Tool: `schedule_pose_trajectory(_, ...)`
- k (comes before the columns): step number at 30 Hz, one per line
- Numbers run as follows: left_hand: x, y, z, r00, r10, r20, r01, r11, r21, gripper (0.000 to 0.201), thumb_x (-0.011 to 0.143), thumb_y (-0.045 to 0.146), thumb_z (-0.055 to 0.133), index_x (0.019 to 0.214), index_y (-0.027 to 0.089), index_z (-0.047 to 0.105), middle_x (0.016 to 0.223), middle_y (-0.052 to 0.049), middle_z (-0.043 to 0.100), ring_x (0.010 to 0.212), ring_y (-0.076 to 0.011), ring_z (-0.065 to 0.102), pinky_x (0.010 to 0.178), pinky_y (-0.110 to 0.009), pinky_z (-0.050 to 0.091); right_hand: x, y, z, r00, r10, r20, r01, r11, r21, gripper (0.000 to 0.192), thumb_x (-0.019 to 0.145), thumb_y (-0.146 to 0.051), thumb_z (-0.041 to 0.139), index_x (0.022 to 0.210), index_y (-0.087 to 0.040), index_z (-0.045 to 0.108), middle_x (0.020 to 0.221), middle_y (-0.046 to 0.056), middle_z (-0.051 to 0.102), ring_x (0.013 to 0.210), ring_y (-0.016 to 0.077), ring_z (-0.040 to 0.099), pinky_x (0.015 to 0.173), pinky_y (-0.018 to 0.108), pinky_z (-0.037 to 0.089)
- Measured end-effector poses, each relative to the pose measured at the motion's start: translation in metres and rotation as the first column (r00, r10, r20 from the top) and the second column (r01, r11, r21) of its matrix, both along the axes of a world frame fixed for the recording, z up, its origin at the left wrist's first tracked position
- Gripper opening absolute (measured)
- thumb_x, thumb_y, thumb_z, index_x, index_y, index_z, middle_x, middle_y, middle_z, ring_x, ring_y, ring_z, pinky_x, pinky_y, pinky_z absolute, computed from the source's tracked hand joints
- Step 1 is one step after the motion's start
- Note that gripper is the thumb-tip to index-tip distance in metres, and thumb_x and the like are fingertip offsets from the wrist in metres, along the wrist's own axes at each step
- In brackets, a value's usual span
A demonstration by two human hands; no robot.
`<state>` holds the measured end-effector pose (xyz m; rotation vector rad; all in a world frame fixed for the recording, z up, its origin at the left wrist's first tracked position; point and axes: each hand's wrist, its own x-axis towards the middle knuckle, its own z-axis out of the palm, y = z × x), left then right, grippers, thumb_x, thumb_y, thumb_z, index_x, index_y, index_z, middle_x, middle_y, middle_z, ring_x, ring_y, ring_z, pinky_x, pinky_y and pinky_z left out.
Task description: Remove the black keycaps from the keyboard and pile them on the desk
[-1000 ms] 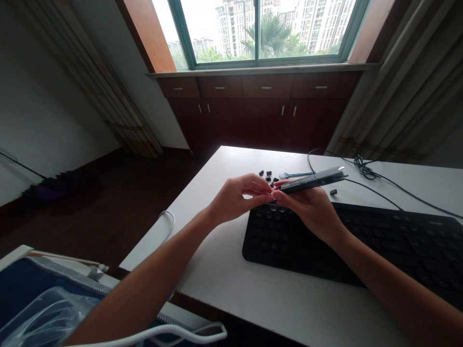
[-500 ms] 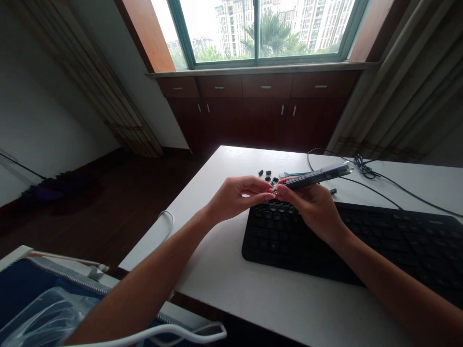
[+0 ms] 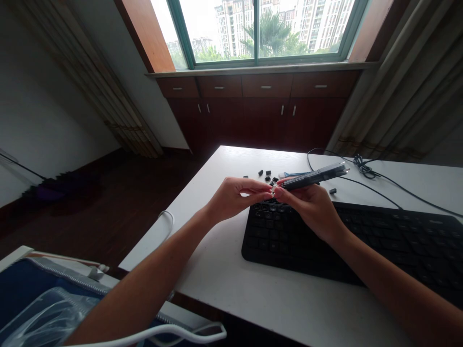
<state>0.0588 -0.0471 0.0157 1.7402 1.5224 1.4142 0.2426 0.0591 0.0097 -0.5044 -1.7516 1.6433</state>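
Note:
Over the top left of the black keyboard (image 3: pixel 296 260), my two hands meet at the fingertips. My left hand (image 3: pixel 240 195) is closed in a pinch on something too small to make out. A long dark tool with a clear plastic end (image 3: pixel 314 176) rests in my right hand (image 3: pixel 314 207), tilted up to the right. The right thumb and forefinger touch the same small spot as the left. Several small black keycaps (image 3: pixel 268 172) lie just behind the hands. A blue-handled brush-like item (image 3: pixel 294 174) lies partly hidden behind the dark tool.
The white table (image 3: pixel 202 260) has its left edge close to my left forearm. Black cable (image 3: pixel 390 176) runs across the back right, with a tied bundle. One more keycap (image 3: pixel 333 192) sits right of my right hand. A blue bag (image 3: pixel 32 289) is at lower left.
The dark tool has tipped and shifted slightly left in my right hand. Both hands stay almost in place, with the fingertips together.

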Motion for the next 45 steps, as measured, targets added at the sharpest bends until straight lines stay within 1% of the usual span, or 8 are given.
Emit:
schedule_pose_trajectory(7, 0.0001, -0.0011, 0.0013, 0.999, -0.017, -0.029, 0.017, 1.0, -0.012, 0.025, 0.084, 0.029, 0.075, 0.106, 0.018, 0.077, 0.1, -0.005, 0.078, 0.09, -0.0192, 0.076, 0.083, -0.027, 0.064, 0.0004, -0.0017, 0.0037, 1.0, -0.011, -0.007, 0.011, 1.0, 0.011, 0.026, 0.077, -0.035, 0.081, 0.094, -0.017, 0.075, 0.089, 0.005, 0.078, 0.086, 0.0202, 0.074, 0.08, 0.03, 0.061)
schedule_pose_trajectory(15, -0.0017, 0.0008, -0.0003, 0.989, -0.025, -0.145, 0.041, 0.993, 0.106, 0.016, 0.087, 0.025, 0.071, 0.101, 0.02, 0.078, 0.102, -0.005, 0.078, 0.093, -0.0193, 0.074, 0.082, -0.029, 0.062, -0.0006, -0.003, 0.0041, 1.0, 0.005, 0.024, -0.005, 1.0, 0.015, 0.034, 0.079, -0.041, 0.078, 0.102, -0.016, 0.073, 0.094, 0.007, 0.075, 0.082, 0.0215, 0.073, 0.077, 0.036, 0.063)
schedule_pose_trajectory(22, -0.0025, -0.0008, -0.0002, 0.98, -0.029, -0.197, 0.058, 0.988, 0.143, 0.019, 0.087, 0.022, 0.07, 0.104, 0.021, 0.078, 0.105, -0.006, 0.077, 0.095, -0.0195, 0.074, 0.085, -0.03, 0.063, 0.0003, -0.0026, 0.0032, 1.0, 0.013, 0.006, -0.014, 1.0, 0.024, 0.03, 0.08, -0.04, 0.077, 0.098, -0.016, 0.074, 0.089, 0.006, 0.076, 0.083, 0.0208, 0.073, 0.08, 0.034, 0.062)
schedule_pose_trajectory(26, -0.0057, -0.0025, 0.0009, 0.955, -0.05, -0.293, 0.107, 0.978, 0.18, 0.024, 0.088, 0.02, 0.068, 0.11, 0.024, 0.076, 0.111, -0.006, 0.076, 0.097, -0.0196, 0.074, 0.086, -0.029, 0.063, 0.0004, -0.0033, 0.0042, 1.0, 0.016, 0.016, -0.017, 0.999, 0.04, 0.029, 0.08, -0.041, 0.076, 0.097, -0.017, 0.074, 0.093, 0.006, 0.077, 0.09, 0.0233, 0.073, 0.083, 0.036, 0.061)
schedule_pose_trajectory(33, -0.0088, -0.0026, 0.0001, 0.901, -0.022, -0.434, 0.145, 0.957, 0.252, 0.027, 0.091, 0.018, 0.063, 0.114, 0.025, 0.075, 0.113, -0.006, 0.075, 0.098, -0.018, 0.074, 0.085, -0.028, 0.062, -0.0006, -0.0022, 0.0034, 1.0, 0.018, 0.012, -0.018, 1.0, 0.008, 0.027, 0.079, -0.039, 0.078, 0.096, -0.018, 0.075, 0.086, 0.004, 0.077, 0.084, 0.0207, 0.073, 0.081, 0.033, 0.061)
schedule_pose_trajectory(37, -0.0084, -0.0021, -0.0023, 0.894, -0.029, -0.446, 0.164, 0.95, 0.267, 0.028, 0.09, 0.017, 0.064, 0.115, 0.025, 0.074, 0.113, -0.007, 0.075, 0.097, -0.0175, 0.074, 0.085, -0.028, 0.061, -0.0004, -0.0006, 0.0005, 0.999, 0.05, -0.011, -0.05, 0.999, -0.008, 0.026, 0.078, -0.038, 0.079, 0.097, -0.02, 0.075, 0.09, 0.003, 0.077, 0.083, 0.0187, 0.073, 0.08, 0.032, 0.061)
schedule_pose_trajectory(41, -0.0063, -0.0017, -0.0029, 0.906, -0.023, -0.422, 0.145, 0.955, 0.259, 0.025, 0.09, 0.018, 0.065, 0.112, 0.024, 0.075, 0.11, -0.006, 0.076, 0.097, -0.0179, 0.074, 0.086, -0.028, 0.061, 0.0003, -0.0021, 0.002, 1.0, -0.004, 0.027, 0.003, 0.999, 0.035, 0.026, 0.078, -0.04, 0.078, 0.093, -0.019, 0.075, 0.082, 0.003, 0.076, 0.077, 0.0195, 0.073, 0.075, 0.033, 0.061)
schedule_pose_trajectory(45, -0.0036, -0.0022, -0.0008, 0.924, -0.037, -0.38, 0.126, 0.969, 0.211, 0.021, 0.091, 0.021, 0.065, 0.108, 0.023, 0.076, 0.106, -0.006, 0.077, 0.096, -0.0186, 0.074, 0.086, -0.029, 0.061, 0.0017, -0.0037, 0.0052, 0.998, -0.028, 0.055, 0.022, 0.995, 0.099, 0.024, 0.079, -0.038, 0.078, 0.093, -0.019, 0.074, 0.083, 0.003, 0.077, 0.079, 0.0206, 0.074, 0.076, 0.032, 0.062)
